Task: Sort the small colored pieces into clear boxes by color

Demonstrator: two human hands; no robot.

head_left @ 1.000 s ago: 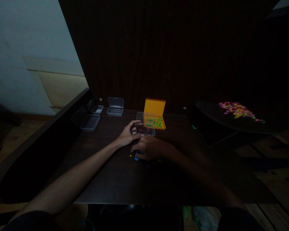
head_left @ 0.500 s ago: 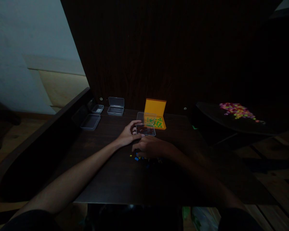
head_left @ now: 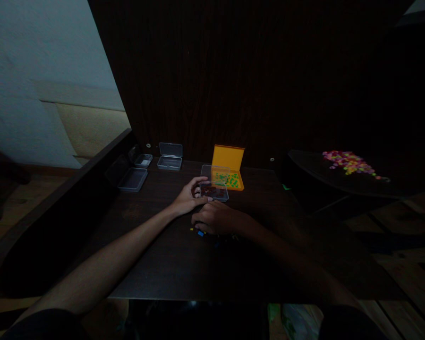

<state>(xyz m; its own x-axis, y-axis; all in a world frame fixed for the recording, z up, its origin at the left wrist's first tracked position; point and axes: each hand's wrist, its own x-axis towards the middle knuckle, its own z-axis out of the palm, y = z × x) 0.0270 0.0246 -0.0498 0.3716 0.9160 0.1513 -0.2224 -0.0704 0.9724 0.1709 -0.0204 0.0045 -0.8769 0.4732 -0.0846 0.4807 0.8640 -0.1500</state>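
Red pieces (head_left: pixel 216 190), dim in the low light, lie inside a clear box (head_left: pixel 222 199) on the dark worktop (head_left: pixel 156 269), its transparent lid (head_left: pixel 206 170) raised at the back. The left hand (head_left: pixel 188 199) has its grip clamped on the left end of that box, thumb at the near side and fingers at the far side. Just in front of the box, the right hand (head_left: pixel 217 218) curls downward over small loose pieces; whether its grip is closed on one cannot be told. A blue piece (head_left: pixel 200 233) and a yellow piece (head_left: pixel 191 229) show beside its fingers. Behind the clear box stands an open orange box (head_left: pixel 228 157) with green pieces (head_left: pixel 235 182) in it. Farther left are three other clear containers (head_left: pixel 170 163), and well to the right a multicoloured heap (head_left: pixel 352 163) rests on a dark surface (head_left: pixel 304 165).
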